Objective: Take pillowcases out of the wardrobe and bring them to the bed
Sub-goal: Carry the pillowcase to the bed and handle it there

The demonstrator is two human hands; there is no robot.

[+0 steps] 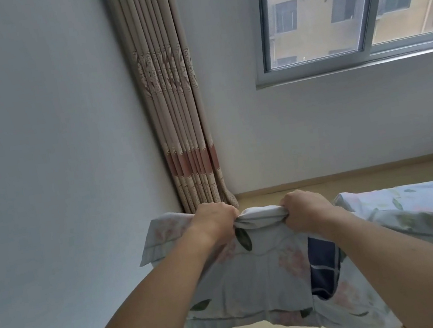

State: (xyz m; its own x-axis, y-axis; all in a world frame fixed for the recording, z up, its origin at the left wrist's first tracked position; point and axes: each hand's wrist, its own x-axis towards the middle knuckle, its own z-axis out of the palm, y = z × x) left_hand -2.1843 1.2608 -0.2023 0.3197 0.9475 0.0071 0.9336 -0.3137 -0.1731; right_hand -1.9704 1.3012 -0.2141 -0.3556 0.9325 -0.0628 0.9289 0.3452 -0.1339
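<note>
Head cam: left hand (213, 225) & right hand (306, 210) fists bunching floral pillowcases (256, 276), nearly at bed (415, 206); not yet set down.

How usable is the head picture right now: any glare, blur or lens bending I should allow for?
Head view: soft daylight from the window, no glare or hard shadows. Wide-angle bending tilts the curtain and window frame. Both hands, left hand and right hand, and the floral pillowcase look sharp; the bed at right is slightly soft.
</note>
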